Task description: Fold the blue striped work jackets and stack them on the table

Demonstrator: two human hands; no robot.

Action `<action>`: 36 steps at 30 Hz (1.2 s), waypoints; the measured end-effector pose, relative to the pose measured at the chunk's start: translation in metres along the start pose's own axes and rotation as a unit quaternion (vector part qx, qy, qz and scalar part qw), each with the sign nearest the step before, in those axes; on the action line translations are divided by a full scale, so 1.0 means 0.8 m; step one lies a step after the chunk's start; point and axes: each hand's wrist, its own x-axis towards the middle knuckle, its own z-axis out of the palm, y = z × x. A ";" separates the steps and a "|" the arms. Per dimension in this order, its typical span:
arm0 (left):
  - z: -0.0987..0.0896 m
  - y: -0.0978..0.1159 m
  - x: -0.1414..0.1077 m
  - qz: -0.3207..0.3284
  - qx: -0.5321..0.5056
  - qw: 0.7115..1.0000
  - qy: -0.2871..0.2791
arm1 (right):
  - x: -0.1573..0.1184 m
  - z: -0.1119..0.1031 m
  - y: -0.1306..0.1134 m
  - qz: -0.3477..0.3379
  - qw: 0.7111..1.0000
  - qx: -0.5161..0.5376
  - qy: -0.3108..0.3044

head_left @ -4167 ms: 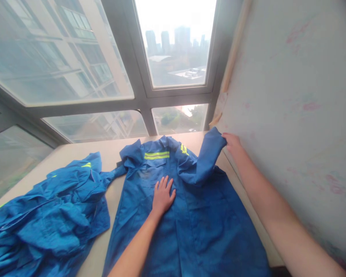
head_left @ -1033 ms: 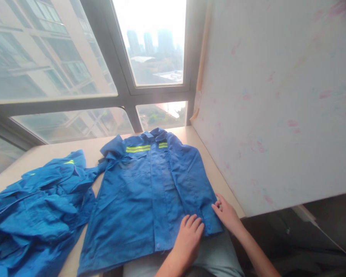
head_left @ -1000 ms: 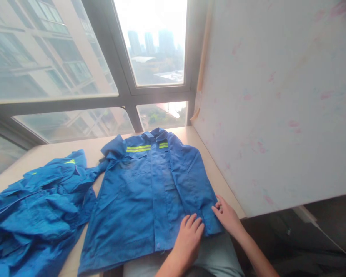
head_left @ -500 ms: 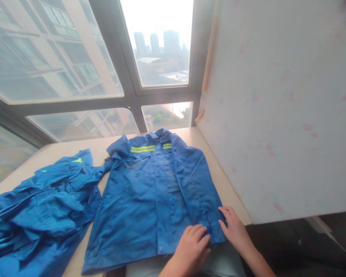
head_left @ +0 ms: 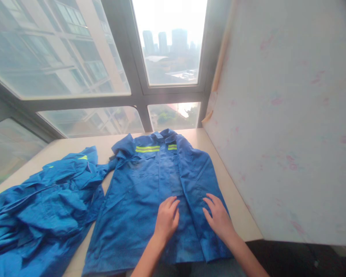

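A blue work jacket [head_left: 138, 207] with yellow-green reflective strips across the chest lies front up, its collar toward the window. Its right-hand sleeve is laid down along the front, while the other is bunched near the shoulder. Over the lower middle of the jacket is my left hand [head_left: 167, 217], fingers loosely curved and apart with nothing in them. My right hand [head_left: 218, 217] is above the sleeve on the right, also empty, its fingers spread. Whether either hand touches the cloth I cannot tell.
A second crumpled blue garment [head_left: 54, 211] with yellow-green strips lies on the left, meeting the jacket's bunched sleeve. Both rest on a pale sill-like surface [head_left: 239, 200]. Framed windows [head_left: 173, 88] stand behind; a white wall [head_left: 282, 134] with pinkish marks borders the right.
Both hands have moved up from the jacket's lower right hem; the left also went leftward. The sleeve lies closer along the front, and the view has shifted slightly.
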 end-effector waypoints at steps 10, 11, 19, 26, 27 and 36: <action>0.010 -0.062 0.020 -0.060 0.166 0.984 -0.028 | 0.073 0.055 0.026 -0.018 0.997 -0.079 -0.020; 0.012 -0.059 0.012 -0.056 0.161 0.985 -0.030 | 0.070 0.054 0.033 -0.017 0.996 -0.083 -0.024; -0.003 -0.078 0.096 -0.173 -0.152 0.973 0.030 | 0.077 0.029 0.063 0.040 0.996 -0.076 -0.010; -0.007 -0.195 0.382 -0.349 -0.323 0.853 0.214 | 0.144 0.052 0.048 0.045 0.998 -0.032 -0.018; -0.006 -0.207 0.411 -0.359 -0.333 0.841 0.230 | 0.148 0.054 0.047 0.046 0.998 -0.030 -0.027; -0.012 -0.249 0.452 -0.388 -0.473 0.755 0.236 | 0.264 0.008 0.032 0.103 0.990 0.093 -0.026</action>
